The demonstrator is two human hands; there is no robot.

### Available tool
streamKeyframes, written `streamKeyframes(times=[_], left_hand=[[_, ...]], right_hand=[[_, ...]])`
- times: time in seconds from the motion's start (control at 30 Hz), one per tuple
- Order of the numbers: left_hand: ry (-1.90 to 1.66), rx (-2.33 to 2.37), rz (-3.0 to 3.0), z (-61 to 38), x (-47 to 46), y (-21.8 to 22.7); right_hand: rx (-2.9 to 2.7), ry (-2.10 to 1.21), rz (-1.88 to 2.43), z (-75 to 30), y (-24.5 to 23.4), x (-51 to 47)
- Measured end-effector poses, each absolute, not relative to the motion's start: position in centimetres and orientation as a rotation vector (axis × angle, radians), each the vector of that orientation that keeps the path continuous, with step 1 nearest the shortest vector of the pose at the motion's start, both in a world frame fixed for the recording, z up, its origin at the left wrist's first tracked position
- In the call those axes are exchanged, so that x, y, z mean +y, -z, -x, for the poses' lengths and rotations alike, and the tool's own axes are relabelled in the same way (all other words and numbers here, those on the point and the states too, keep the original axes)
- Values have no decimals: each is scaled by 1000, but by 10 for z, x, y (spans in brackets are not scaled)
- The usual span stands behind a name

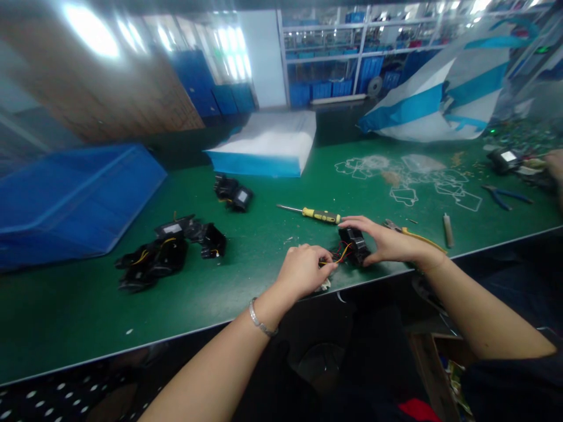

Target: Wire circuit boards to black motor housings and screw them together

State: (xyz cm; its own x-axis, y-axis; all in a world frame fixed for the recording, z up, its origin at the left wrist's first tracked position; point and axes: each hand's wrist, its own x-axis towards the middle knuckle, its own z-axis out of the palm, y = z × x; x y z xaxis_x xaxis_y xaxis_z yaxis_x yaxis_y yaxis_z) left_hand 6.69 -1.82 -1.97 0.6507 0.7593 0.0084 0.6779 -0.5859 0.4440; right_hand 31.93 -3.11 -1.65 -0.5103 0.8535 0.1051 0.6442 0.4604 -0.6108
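Note:
A small black plastic part [353, 245] with red and yellow wires [338, 255] lies near the front edge of the green table [264, 246]. My right hand [382, 239] curls over this part and grips it from the right. My left hand [303, 269], a bracelet on its wrist, is closed in a pinch on the wires just left of the part. A yellow-handled screwdriver [313, 214] lies on the table just behind my hands.
Black parts with wires lie in a heap [167, 252] at left, one more [233, 193] behind. A blue bin [70, 199], a white-and-blue bag [268, 143], blue pliers [505, 194] and another person's hand [555, 167] at far right.

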Motion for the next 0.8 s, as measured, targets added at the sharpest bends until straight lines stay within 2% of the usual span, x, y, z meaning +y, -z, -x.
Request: streamKeyframes(times=[0.23,0.4,0.53,0.63,0.7,0.8], left_hand=[[-268,1205,-2473,-67,-24,15],[-281,1202,-2468,-68,-23,15],[-300,1218,-2476,-69,-24,15],[-280,1262,-2485,-70,-25,14],[-270,1280,-2492,-70,-25,14],[-292,1271,-2511,-70,-25,15]], right_hand=[[-2182,-406,1627,-341,33,-65],[-1761,142,2119,-362,81,-86],[-1626,388,2206,-354,95,-91],[-1598,371,2180,-352,90,-91],[-1557,241,2151,-355,83,-91],[-1364,-299,2004,-359,69,-98]])
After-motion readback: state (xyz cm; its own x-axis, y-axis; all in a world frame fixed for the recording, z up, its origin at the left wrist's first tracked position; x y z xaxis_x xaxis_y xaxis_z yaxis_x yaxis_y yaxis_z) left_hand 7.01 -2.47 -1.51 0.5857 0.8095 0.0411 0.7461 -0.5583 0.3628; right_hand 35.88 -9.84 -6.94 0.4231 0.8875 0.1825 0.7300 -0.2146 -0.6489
